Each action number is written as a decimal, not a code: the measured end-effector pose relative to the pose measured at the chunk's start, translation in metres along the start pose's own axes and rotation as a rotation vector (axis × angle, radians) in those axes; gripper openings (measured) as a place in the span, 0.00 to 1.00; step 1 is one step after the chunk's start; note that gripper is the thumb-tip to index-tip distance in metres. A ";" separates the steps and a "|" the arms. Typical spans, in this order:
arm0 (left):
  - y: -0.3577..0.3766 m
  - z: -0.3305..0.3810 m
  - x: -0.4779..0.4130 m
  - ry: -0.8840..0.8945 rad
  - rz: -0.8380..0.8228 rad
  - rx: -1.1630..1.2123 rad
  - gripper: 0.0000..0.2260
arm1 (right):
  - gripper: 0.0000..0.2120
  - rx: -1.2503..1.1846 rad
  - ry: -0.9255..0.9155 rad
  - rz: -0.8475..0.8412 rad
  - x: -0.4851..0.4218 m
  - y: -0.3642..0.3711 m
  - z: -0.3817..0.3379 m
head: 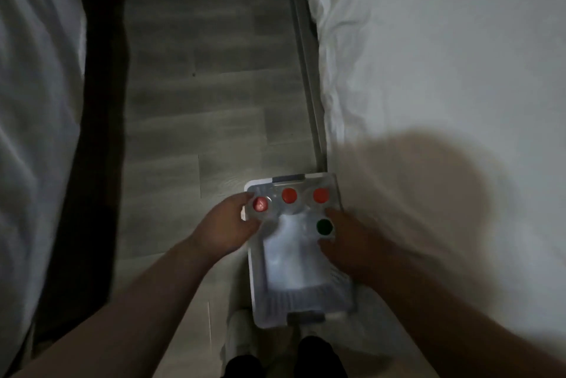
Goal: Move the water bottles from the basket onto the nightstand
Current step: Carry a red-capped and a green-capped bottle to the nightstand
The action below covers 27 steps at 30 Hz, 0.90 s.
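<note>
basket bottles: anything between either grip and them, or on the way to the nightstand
Nothing visible. The left grip curls round the left red-capped bottle and the right grip round the green-capped bottle, both in the basket. The nightstand is out of view, so that path cannot be judged.

You are looking down at a narrow strip of floor (199, 71) made of grey wood planks. It runs away from you between two beds. The bed on the left (33, 102) has a white sheet, and a dark band (98, 102) runs along its side, next to the floor. The bed on the right (444, 56) is white and wrinkled, with a thin grey rail (303, 40) along its edge. The room is dim. A big soft shadow (428, 193) lies on the right bed, near you.
</note>
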State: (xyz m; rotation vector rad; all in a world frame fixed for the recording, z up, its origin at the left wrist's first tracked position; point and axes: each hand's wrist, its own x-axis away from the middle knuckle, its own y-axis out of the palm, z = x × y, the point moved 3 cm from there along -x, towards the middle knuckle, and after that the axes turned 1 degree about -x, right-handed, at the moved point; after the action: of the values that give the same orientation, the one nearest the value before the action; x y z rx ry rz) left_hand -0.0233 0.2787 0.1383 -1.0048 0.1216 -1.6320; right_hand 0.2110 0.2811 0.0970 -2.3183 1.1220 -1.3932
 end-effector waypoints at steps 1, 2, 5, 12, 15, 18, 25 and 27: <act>0.010 -0.006 -0.013 0.047 0.006 -0.025 0.19 | 0.28 0.024 -0.016 0.017 -0.010 0.007 0.007; 0.020 -0.015 -0.023 0.062 0.000 -0.050 0.20 | 0.26 0.052 -0.020 0.043 -0.017 0.013 0.011; 0.045 -0.040 -0.046 0.038 -0.018 -0.134 0.20 | 0.21 0.046 0.003 0.141 -0.029 0.025 0.022; 0.055 -0.050 -0.057 -0.021 0.161 -0.273 0.07 | 0.12 0.137 0.017 0.178 -0.033 0.027 0.022; 0.048 -0.044 -0.040 -0.037 0.167 -0.281 0.07 | 0.13 0.156 0.039 0.143 -0.018 0.018 0.016; 0.033 -0.027 -0.014 -0.035 0.203 -0.252 0.07 | 0.13 0.123 0.061 0.147 0.013 0.001 0.003; -0.032 0.034 0.093 -0.020 0.279 -0.145 0.09 | 0.11 -0.028 0.051 0.197 0.117 -0.052 -0.049; -0.056 0.061 0.129 -0.026 0.311 -0.079 0.10 | 0.14 -0.062 0.033 0.197 0.153 -0.073 -0.070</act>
State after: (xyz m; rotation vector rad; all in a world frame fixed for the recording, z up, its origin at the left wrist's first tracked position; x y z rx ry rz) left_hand -0.0223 0.2144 0.2769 -1.0123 0.3114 -1.3382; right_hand 0.2293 0.2373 0.2745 -2.1627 1.3796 -1.3468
